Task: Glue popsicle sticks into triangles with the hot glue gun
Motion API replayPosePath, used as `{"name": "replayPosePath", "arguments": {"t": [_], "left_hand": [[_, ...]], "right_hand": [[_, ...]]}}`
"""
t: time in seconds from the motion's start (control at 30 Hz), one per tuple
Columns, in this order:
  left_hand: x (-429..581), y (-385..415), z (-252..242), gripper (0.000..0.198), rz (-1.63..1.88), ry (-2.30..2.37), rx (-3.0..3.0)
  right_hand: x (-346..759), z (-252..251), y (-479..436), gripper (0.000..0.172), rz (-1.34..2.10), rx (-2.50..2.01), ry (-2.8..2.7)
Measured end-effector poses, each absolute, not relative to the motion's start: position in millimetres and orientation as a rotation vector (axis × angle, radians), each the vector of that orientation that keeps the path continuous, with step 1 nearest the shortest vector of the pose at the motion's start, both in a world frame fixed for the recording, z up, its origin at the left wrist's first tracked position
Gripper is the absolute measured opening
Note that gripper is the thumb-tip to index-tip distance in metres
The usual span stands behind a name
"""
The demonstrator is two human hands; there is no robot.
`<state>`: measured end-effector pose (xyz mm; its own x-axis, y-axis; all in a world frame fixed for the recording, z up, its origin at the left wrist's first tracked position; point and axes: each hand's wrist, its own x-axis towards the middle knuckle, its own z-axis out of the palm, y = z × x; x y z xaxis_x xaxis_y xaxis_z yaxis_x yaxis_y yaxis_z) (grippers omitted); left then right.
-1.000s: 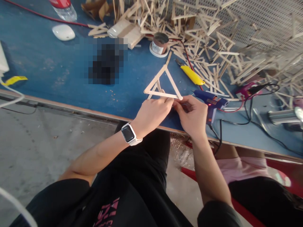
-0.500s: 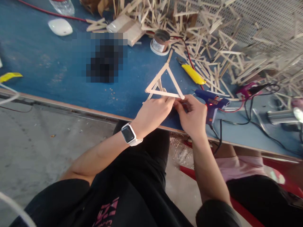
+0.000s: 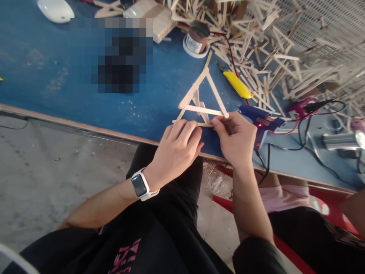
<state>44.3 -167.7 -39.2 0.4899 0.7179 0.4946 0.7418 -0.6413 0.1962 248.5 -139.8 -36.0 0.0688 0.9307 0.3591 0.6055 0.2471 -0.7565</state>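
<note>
- Pale wood made up the stick frame (image 3: 203,110), open triangles of flat sticks above the near edge of the blue tabletop (image 3: 159,102); whether it rested there or hung just clear was hard to tell.
- At its four o'clock, the right hand (image 3: 238,139) had thumb and fingers pinched narrow on the lower right corner.
- At its seven o'clock, the left hand (image 3: 175,148) lay with fingers bent over the lower stick, the fingertips at the wood; I could not tell whether they gripped it or merely steadied it.
- By its look, the piece was very light, each stick fairly stiff, the whole weakest at the joints; a gentle pinch near a corner or flat along a stick seemed safer than squeezing the open sides.
- Between three and four o'clock, the glue gun (image 3: 262,123) sat just beside the right hand, red light showing, its nozzle probably best avoided.
- Toward two o'clock lay the yellow cutter (image 3: 237,85), with the heap of loose sticks (image 3: 264,78) beyond, crowding that side.
- Twelve o'clock held the small pot (image 3: 196,40), near the frame's topmost stick.
</note>
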Motion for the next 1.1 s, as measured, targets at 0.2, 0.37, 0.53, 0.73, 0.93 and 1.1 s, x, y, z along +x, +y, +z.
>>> {"name": "replayPosePath", "arguments": {"t": [0.2,0.37,0.53,0.73,0.93,1.1], "left_hand": [[60,-174,-38,0.054,-0.693,-1.493,-2.7],[63,-173,-39,0.058,-0.68,-1.505,-2.725],[62,-172,-42,0.057,-0.679,-1.48,-2.721],[63,-171,-44,0.053,-0.693,-1.43,-2.667],[62,-170,-43,0.053,-0.686,-1.411,-2.668],[62,-171,-45,0.052,-0.705,-1.423,-2.689]], "right_hand": [[246,-34,-141,0.006,0.439,-1.48,-1.632],[245,-33,-142,0.006,0.421,-1.49,-1.643],[245,-33,-142,0.004,0.412,-1.476,-1.654],[246,-37,-143,0.005,0.427,-1.48,-1.638],[246,-39,-143,0.002,0.443,-1.498,-1.641],[246,-39,-142,0.004,0.445,-1.535,-1.643]]}}
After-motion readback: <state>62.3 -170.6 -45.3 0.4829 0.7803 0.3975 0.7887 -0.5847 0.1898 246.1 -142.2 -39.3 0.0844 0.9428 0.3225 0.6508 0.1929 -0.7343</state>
